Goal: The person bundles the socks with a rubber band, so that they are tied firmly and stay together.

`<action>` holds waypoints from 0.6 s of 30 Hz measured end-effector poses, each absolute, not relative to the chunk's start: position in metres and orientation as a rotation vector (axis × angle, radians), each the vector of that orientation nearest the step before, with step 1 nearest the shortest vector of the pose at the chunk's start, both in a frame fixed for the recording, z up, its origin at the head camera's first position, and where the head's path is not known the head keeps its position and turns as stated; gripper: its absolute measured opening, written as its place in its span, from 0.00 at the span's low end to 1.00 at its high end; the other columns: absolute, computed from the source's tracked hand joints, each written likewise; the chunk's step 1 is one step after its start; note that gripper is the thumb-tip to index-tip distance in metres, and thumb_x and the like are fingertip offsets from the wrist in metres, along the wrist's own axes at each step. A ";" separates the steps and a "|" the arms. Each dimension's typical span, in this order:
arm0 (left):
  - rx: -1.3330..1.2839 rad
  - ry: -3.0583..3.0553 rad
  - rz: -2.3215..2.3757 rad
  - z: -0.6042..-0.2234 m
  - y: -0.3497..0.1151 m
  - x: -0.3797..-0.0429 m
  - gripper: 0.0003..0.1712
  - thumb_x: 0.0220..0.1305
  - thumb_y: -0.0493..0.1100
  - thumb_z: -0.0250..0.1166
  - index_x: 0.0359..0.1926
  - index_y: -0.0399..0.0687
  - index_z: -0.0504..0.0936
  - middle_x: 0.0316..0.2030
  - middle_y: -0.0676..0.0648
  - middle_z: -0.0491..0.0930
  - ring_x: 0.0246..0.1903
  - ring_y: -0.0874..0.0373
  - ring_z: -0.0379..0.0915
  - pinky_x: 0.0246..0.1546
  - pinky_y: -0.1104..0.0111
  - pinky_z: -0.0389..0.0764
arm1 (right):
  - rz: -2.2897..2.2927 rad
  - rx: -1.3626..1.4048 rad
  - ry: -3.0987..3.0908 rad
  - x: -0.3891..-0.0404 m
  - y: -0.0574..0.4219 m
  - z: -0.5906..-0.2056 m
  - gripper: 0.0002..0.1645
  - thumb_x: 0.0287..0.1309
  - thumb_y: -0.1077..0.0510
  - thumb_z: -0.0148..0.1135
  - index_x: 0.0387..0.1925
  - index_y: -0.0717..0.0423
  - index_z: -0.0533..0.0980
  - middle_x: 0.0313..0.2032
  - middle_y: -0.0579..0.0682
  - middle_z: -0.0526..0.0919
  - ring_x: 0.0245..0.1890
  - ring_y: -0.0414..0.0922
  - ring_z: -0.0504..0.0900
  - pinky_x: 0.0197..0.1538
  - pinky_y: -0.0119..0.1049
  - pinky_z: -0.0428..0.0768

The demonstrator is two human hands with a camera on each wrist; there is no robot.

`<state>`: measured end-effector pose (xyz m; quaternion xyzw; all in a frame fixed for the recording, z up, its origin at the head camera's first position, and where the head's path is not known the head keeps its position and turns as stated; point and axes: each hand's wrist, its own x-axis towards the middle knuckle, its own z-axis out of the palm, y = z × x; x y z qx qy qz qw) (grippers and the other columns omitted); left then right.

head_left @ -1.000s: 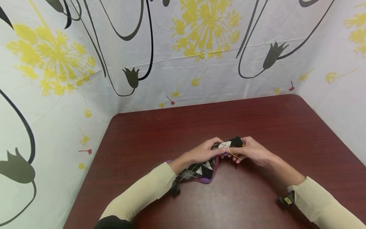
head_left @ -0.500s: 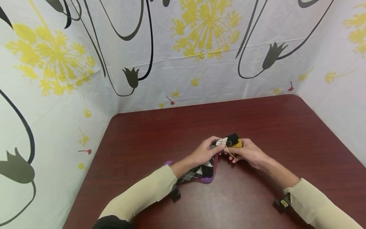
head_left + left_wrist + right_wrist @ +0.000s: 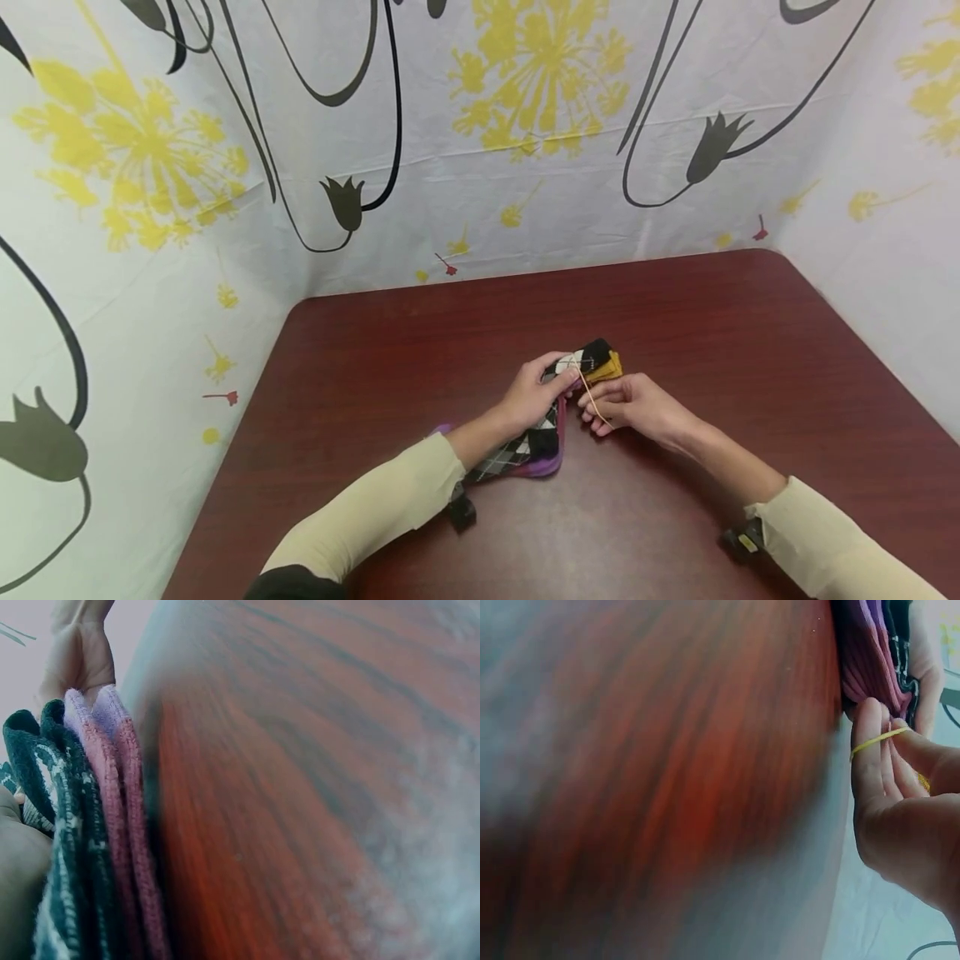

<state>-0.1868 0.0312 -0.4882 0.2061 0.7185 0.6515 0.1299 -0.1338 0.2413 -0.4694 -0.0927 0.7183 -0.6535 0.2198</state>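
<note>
My left hand (image 3: 532, 392) grips a folded bundle of socks over the middle of the table. Black, grey and white argyle socks (image 3: 540, 442) lie against pink and purple ones (image 3: 124, 772), and a mustard yellow part (image 3: 607, 367) shows at the far end. A thin yellow rubber band (image 3: 877, 739) runs from the bundle beside my left thumb to my right hand (image 3: 637, 408). The fingers of that hand are bent, with the band stretched across fingers and thumb, just right of the bundle. My left palm hides part of the socks.
The dark red wooden table (image 3: 420, 350) has rounded far corners. Patterned white cloth (image 3: 570, 208) hangs behind it and along both sides. A small black wrist camera (image 3: 742, 542) sits at the right cuff, with another black device (image 3: 461, 508) below the left wrist.
My right hand has drawn back from the far end of the bundle, down and slightly left, pulling the rubber band. More of the black and mustard end shows. The left hand shifts slightly left, still gripping.
</note>
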 end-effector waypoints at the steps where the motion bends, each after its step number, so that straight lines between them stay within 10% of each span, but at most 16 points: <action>1: 0.586 2.074 1.906 -0.489 0.031 -0.187 0.17 0.78 0.37 0.64 0.63 0.34 0.81 0.38 0.40 0.86 0.32 0.62 0.79 0.37 0.75 0.81 | -1.796 -0.286 1.986 -0.133 0.242 -0.470 0.16 0.75 0.69 0.59 0.54 0.84 0.76 0.43 0.69 0.87 0.39 0.47 0.89 0.46 0.42 0.89; 18: 0.552 1.984 1.917 -0.490 0.032 -0.189 0.17 0.78 0.36 0.62 0.62 0.32 0.81 0.42 0.34 0.86 0.33 0.58 0.78 0.36 0.74 0.80 | -1.186 -1.348 2.489 -0.120 0.239 -0.461 0.08 0.65 0.63 0.73 0.43 0.52 0.91 0.40 0.39 0.92 0.45 0.45 0.90 0.53 0.30 0.83</action>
